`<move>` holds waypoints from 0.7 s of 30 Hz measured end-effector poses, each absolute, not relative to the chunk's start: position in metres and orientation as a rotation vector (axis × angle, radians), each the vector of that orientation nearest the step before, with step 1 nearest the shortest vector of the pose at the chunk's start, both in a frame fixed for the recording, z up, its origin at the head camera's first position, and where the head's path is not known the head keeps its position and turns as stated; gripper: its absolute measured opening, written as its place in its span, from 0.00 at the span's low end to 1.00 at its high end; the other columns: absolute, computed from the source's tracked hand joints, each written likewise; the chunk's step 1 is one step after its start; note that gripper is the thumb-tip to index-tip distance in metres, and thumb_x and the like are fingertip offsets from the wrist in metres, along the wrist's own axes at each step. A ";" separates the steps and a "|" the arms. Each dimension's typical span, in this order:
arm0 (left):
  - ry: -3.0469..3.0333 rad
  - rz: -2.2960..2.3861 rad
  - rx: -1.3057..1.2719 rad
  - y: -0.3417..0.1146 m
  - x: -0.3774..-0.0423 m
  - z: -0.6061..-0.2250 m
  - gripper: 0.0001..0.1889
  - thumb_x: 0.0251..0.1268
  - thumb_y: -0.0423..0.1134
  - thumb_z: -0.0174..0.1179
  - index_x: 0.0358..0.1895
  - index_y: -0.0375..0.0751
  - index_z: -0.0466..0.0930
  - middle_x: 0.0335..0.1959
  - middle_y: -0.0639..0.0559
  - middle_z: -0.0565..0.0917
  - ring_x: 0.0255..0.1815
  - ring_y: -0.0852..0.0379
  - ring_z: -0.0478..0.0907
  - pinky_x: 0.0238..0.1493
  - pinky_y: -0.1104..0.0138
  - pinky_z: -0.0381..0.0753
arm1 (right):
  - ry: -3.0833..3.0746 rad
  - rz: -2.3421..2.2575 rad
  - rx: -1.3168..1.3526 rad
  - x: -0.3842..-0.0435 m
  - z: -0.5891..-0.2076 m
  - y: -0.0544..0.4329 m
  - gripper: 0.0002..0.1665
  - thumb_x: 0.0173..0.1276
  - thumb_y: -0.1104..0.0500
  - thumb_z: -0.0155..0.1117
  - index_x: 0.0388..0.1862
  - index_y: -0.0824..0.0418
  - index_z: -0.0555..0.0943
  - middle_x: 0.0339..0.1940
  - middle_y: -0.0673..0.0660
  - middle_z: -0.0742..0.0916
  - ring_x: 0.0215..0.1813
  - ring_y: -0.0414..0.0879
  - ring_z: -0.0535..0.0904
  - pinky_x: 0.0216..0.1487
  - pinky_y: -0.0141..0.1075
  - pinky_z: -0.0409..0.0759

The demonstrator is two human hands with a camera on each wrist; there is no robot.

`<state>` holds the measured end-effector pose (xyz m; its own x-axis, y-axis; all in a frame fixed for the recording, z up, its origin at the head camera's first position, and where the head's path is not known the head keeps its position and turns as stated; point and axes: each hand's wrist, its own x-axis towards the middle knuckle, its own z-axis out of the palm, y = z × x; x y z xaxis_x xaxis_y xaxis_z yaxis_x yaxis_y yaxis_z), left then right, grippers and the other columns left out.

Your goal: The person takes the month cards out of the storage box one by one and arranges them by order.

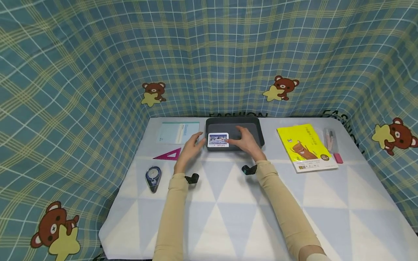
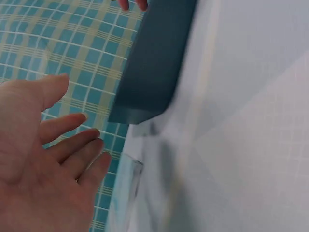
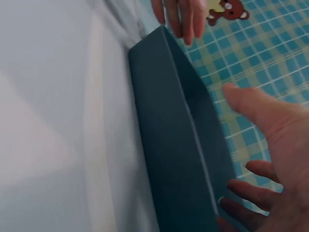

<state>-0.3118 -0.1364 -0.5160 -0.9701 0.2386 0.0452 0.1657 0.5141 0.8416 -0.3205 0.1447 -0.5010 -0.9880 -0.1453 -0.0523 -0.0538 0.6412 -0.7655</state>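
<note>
Hovering over the dark grey rectangular tray (image 1: 223,127), the right hand (image 1: 247,142) is spread, like the left hand (image 1: 190,150) beside it, probably for clearance.

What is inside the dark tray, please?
Inside the dark tray, a picture card marked January shows at the near left. The right grip covers part of the near right side, so what may lie beneath it, or under the card, cannot be seen.
</note>
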 end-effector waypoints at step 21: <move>2.529 1.650 0.365 -0.144 -0.330 -0.560 0.31 0.69 0.51 0.67 0.74 0.57 0.71 0.79 0.55 0.62 0.80 0.51 0.54 0.80 0.56 0.54 | 2.780 -0.850 -0.204 -0.356 -0.521 0.111 0.52 0.65 0.39 0.72 0.80 0.59 0.63 0.80 0.67 0.59 0.78 0.67 0.54 0.75 0.66 0.53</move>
